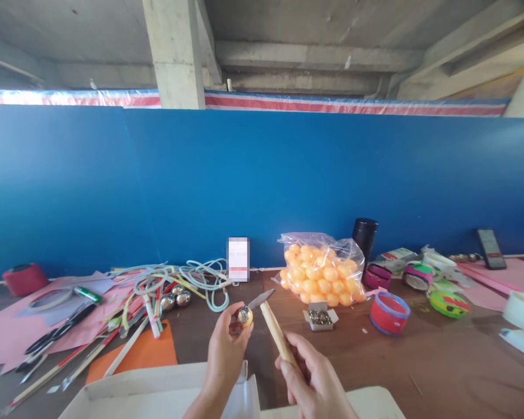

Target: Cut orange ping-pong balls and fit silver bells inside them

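Observation:
My left hand [227, 340] is closed around a small shiny ball [245, 316], silver with a gold-orange edge. A pointed grey knife blade [262, 298] sticks out just behind the ball, toward the upper right. Whether that hand also grips the knife is hidden. My right hand [310, 375] grips a pale wooden stick [274, 329], tilted with its top end near the blade. Stick and ball are apart. To the right stands a small open box [321, 319] of little metal pieces. A white box [157, 381] lies open below my left hand.
Behind are a clear bag of orange balls [321, 273], a black cylinder [364, 241] and a phone [238, 259]. Scissors [61, 329], cords [205, 276], silver balls [174, 298] and paper clutter the left. A red ring [389, 313] and a green tambourine-like item [448, 302] stand right.

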